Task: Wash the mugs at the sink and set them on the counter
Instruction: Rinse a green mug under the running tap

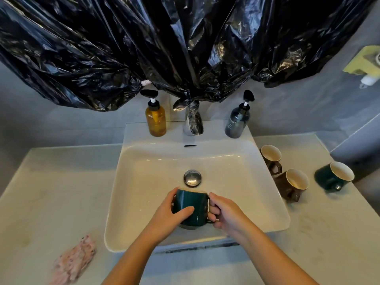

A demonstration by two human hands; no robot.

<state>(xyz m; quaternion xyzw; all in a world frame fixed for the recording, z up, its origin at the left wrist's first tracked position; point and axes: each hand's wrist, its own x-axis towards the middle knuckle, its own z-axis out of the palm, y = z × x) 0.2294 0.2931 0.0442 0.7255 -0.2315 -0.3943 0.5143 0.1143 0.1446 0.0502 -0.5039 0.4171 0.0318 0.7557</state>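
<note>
Head view: green mug in sink, 6 o'clock
left grip: my fingers wrap mug body
right grip: holds its handle

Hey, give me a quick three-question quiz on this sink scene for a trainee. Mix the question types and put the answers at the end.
1. True or false: the held mug at the sink is brown.
2. Which hand has its grip on that mug's handle? A. left hand B. right hand C. neither
3. How many mugs sit on the counter right of the sink?
Key: 1. False, it is dark green. 2. B; the left hand wraps the body. 3. Three: the far brown mug, the near brown mug and the green mug.
</note>
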